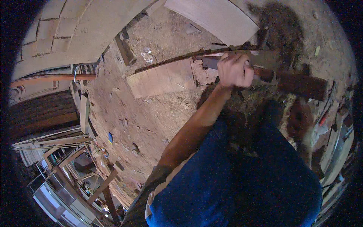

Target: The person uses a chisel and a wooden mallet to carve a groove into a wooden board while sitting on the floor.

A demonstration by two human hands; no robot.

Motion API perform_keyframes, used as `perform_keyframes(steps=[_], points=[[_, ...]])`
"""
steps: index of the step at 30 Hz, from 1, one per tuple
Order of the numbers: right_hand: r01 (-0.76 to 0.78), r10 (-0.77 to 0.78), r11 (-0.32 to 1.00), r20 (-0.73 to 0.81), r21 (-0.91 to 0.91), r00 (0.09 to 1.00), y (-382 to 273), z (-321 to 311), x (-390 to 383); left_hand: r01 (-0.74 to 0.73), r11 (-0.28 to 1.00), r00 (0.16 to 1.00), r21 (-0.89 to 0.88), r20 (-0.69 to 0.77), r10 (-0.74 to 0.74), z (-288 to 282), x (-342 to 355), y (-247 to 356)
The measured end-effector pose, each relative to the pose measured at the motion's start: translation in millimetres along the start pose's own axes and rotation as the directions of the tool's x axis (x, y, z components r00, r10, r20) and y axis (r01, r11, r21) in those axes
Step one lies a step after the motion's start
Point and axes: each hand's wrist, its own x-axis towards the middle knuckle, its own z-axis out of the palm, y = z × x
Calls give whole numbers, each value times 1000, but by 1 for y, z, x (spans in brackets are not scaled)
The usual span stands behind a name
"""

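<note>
My left hand is closed in a fist on a dark reddish-brown piece, perhaps a wooden handle, over a long pale plank. A splintered, ragged section of the plank lies just left of that hand. A wider dark-brown block is at the right end, in shadow. My right hand is a brown blur beside my body, below that block; its fingers are smeared, so what it holds is unclear.
Pale sheet boards rise at the upper left and top. Stacked timber and frames stand at the left. Wood scraps and a small blue object lie on the dirt floor. More slats line the right edge.
</note>
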Motion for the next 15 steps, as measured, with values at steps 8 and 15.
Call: perform_keyframes(steps=[8, 15], points=[[10, -5, 996, 51, -90, 999, 2, 9, 0, 18, 999, 997, 29, 70, -20, 0, 1, 1], [75, -79, 984, 17, 164, 997, -55, -22, 23, 50, 996, 990, 69, 125, -58, -4, 4, 5]])
